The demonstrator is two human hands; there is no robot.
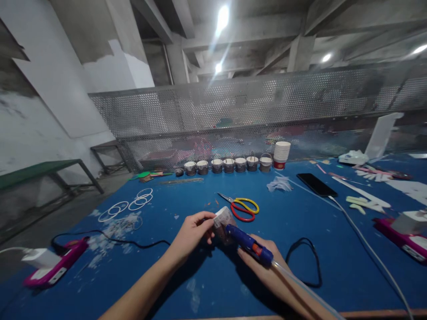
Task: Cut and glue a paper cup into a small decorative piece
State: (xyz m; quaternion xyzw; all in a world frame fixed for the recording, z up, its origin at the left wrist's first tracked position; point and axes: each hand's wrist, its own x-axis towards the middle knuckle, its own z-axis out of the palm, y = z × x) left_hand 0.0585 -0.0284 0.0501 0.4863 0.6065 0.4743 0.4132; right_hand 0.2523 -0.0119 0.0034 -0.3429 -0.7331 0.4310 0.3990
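Note:
My left hand (196, 229) pinches the white edge of a small bucket (224, 218), which lies tipped over just above the blue table. It resembles the small buckets standing at the back. In my right hand (267, 262) is a blue hot glue gun (247, 240) with a red-orange part and a long clear glue stick (293, 280) running out of its rear. The gun's nozzle end is against or just in front of the bucket's side; I cannot tell whether it touches. Scissors (242, 209) with one red and one yellow handle lie just beyond the bucket.
Several small buckets (228, 166) line the back beside a stack of paper cups (282, 153). White rings (140, 200) and glue scraps (115, 231) lie left. Pink power strips (58, 262) sit at both sides. A phone (316, 184) with a white cable lies right. Mesh partition (233, 111) behind.

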